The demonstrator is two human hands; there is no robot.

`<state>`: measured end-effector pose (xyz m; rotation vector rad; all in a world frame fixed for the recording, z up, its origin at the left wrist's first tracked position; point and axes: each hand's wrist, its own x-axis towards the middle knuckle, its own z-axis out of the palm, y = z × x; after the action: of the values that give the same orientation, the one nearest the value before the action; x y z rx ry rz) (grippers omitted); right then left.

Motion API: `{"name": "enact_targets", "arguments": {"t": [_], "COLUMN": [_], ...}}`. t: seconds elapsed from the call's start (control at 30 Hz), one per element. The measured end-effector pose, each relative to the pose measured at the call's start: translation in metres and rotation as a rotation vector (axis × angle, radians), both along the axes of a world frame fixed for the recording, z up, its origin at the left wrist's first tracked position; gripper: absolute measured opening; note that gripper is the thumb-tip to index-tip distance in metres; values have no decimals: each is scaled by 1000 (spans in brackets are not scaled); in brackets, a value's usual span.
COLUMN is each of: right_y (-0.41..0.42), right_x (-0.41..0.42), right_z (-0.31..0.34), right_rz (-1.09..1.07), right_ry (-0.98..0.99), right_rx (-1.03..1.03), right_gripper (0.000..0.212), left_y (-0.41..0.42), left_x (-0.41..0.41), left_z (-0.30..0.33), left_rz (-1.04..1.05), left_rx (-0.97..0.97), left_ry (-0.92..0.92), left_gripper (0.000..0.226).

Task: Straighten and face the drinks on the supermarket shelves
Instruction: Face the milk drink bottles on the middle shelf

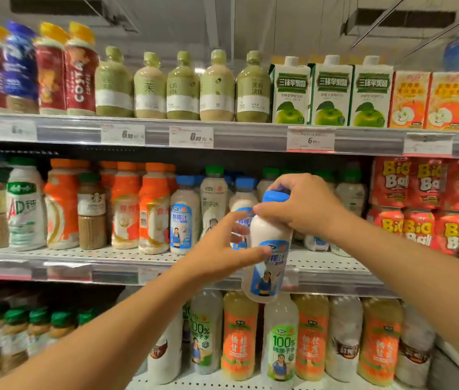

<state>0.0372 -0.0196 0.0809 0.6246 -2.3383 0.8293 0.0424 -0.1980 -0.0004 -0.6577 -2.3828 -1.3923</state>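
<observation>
A white coconut-milk bottle (269, 249) with a blue cap and blue label hangs in front of the middle shelf (138, 256), tilted slightly. My right hand (304, 204) grips it from above around the cap and neck. My left hand (222, 249) touches its side with thumb and fingers spread. Two matching blue-cap bottles stand on the shelf: one (182, 218) to the left, another (243, 192) partly hidden behind my left hand.
Orange-cap bottles (153, 209) and green-cap bottles (25, 204) fill the middle shelf's left. Red Big Ball packs (419, 206) stack at its right. Green tea bottles (217, 85) and apple cartons (331, 91) line the top shelf. Juice bottles (239, 336) stand below.
</observation>
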Motion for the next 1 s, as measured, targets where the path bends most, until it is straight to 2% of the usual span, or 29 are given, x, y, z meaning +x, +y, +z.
{"name": "enact_targets", "arguments": {"t": [0.37, 0.5, 0.57, 0.6, 0.63, 0.7, 0.87, 1.0], "right_y": [-101, -115, -112, -109, -106, -108, -126, -139], "right_x": [0, -7, -23, -33, -44, -61, -87, -95], "right_z": [-9, 0, 15, 22, 28, 35, 39, 38], "right_rz": [38, 109, 39, -45, -142, -274, -310, -360], "right_ry": [-116, -274, -227, -164, -88, -5, -123, -202], "right_rx": [30, 37, -3, 41, 149, 340, 246, 222], "right_gripper": [31, 49, 48, 44, 43, 52, 63, 60], "left_y": [-74, -101, -115, -122, -130, -142, -161, -167], "left_x": [-1, -4, -6, -8, -9, -12, -11, -9], "left_z": [-10, -11, -14, -16, -16, -16, -21, -27], "left_rz": [-75, -19, 27, 45, 63, 78, 74, 91], "left_rx": [116, 93, 89, 98, 108, 123, 126, 149], "left_ry": [17, 44, 30, 28, 29, 29, 6, 4], "left_gripper": [68, 60, 59, 57, 54, 51, 57, 56]}}
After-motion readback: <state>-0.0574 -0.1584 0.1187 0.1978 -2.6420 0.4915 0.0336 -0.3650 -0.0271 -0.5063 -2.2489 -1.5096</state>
